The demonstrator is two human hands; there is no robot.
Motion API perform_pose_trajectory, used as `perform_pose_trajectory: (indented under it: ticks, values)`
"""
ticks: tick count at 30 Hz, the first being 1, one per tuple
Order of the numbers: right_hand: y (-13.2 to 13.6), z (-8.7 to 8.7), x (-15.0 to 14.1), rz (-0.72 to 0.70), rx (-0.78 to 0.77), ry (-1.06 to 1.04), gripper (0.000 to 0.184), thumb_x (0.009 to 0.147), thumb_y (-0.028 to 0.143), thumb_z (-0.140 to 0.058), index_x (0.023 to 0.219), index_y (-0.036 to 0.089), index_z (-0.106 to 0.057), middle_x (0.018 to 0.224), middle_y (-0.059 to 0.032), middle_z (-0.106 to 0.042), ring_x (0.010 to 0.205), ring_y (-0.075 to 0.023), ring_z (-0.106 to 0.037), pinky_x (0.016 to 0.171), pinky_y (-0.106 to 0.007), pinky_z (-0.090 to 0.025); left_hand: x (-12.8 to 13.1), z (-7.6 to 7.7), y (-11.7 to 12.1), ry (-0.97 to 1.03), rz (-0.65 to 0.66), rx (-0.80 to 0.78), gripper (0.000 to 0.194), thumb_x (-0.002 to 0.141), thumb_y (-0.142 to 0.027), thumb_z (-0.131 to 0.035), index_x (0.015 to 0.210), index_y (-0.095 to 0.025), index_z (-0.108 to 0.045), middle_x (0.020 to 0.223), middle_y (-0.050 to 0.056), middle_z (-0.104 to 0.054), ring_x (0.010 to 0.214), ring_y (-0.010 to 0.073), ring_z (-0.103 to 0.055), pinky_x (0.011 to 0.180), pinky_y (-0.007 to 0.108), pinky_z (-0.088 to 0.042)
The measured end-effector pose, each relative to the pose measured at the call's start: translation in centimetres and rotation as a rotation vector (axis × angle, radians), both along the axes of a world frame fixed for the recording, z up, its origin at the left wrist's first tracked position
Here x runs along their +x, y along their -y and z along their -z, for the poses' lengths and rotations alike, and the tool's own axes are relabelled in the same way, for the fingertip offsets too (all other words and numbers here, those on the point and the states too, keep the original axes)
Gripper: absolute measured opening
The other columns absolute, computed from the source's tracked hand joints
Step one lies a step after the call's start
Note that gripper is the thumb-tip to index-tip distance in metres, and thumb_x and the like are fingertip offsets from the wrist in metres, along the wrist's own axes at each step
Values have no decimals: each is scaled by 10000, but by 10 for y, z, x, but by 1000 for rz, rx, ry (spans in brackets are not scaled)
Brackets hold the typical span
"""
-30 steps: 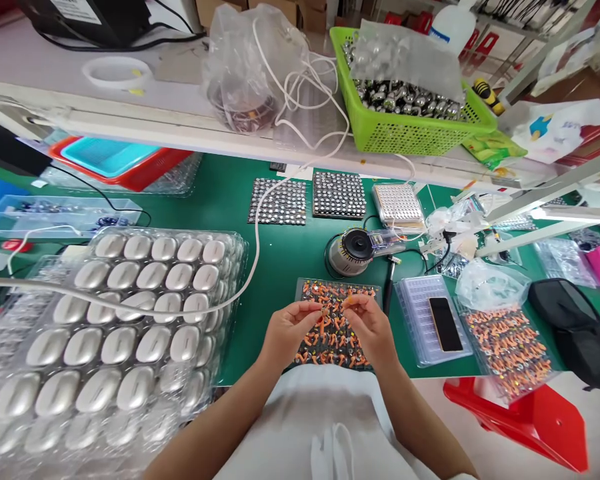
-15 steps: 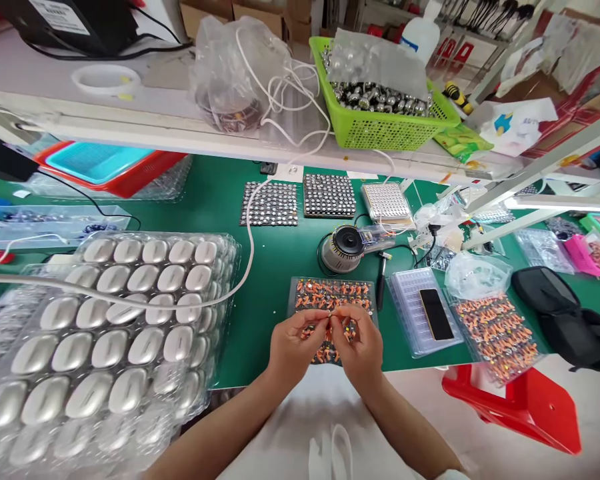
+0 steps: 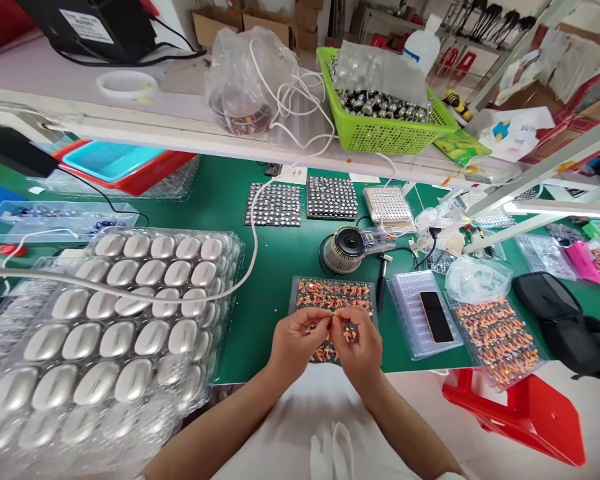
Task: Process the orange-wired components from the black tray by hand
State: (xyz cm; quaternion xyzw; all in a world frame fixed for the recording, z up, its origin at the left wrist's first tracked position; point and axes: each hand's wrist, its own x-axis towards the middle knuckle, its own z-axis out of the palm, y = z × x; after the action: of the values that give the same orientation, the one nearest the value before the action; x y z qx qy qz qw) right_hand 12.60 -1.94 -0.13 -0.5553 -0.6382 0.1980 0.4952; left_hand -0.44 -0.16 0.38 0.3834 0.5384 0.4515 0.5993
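My left hand (image 3: 296, 343) and my right hand (image 3: 359, 347) meet fingertip to fingertip above a clear tray of small orange parts (image 3: 330, 297) at the near edge of the green table (image 3: 275, 267). Both hands pinch one small orange part (image 3: 331, 315) between thumbs and forefingers. The lower half of the tray is hidden behind my hands.
Stacked clear trays of silver oval shells (image 3: 115, 320) fill the left, with a white cable (image 3: 253, 233) draped over them. A small round device (image 3: 345, 247), a phone on a clear tray (image 3: 427, 317), more orange parts (image 3: 497, 337), a black pouch (image 3: 555, 313) and a red stool (image 3: 530, 413) lie right.
My hands were apart a second ago, each near the tray's middle. They have come together and lowered toward me, pinching the same small part. The view shifted slightly.
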Motion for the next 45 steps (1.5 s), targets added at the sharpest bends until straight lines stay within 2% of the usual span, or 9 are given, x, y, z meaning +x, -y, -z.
perform_pose_trajectory:
  ticks: [3,6,8,10,15,23,35,45]
  values:
    - [-4,-12,15,-103,-183,-45,194,871,176,-555,1055,234,-539,899,-36,-637,802,-167,-598,736,-307,-493,-4,-3,-5,31,19,-74,110,675,-251,-714,752,-172,-717,676,20,-702,614,152,-631,581,235,-500]
    - [-11,-28,27,-345,-346,-14,93,906,215,-509,987,222,-554,829,-16,-616,708,-137,-564,658,-265,-459,-8,-6,-9,54,41,-83,137,684,-261,-708,775,-159,-715,665,15,-697,600,133,-622,578,222,-495]
    - [-16,-36,31,-489,-390,46,75,914,213,-486,924,212,-560,792,-7,-595,662,-122,-529,614,-247,-422,-8,-7,-9,73,57,-67,140,693,-256,-699,792,-158,-713,694,16,-705,623,129,-632,593,215,-503]
    - [-20,-40,31,-548,-393,97,72,910,201,-482,896,206,-552,769,-1,-571,645,-116,-500,601,-241,-398,-8,-6,-9,71,66,-53,137,700,-246,-691,802,-158,-713,712,18,-711,640,129,-642,598,209,-509]
    - [-26,-40,27,-525,-413,170,67,898,182,-482,844,200,-517,713,20,-514,609,-103,-459,575,-233,-351,-6,-1,-6,-11,91,-6,155,728,-239,-663,847,-154,-716,784,40,-736,714,159,-680,637,221,-535]
    - [-28,-35,27,-473,-444,174,70,891,186,-479,823,201,-486,677,37,-512,574,-93,-454,549,-222,-331,-8,6,-2,-193,133,181,160,778,-227,-631,902,-166,-713,876,51,-736,808,175,-687,711,241,-549]
    - [-29,-32,26,-444,-509,134,103,865,168,-472,770,207,-462,622,50,-477,536,-91,-421,516,-218,-301,-7,10,-2,-258,161,283,145,803,-187,-612,918,-182,-699,876,36,-725,802,156,-679,735,245,-542]
    - [-31,-31,25,-384,-574,127,112,857,199,-501,745,197,-511,611,50,-516,535,-86,-434,509,-213,-313,-8,8,-5,-398,146,591,168,805,-91,-586,922,-175,-671,843,40,-701,773,135,-657,716,240,-532]
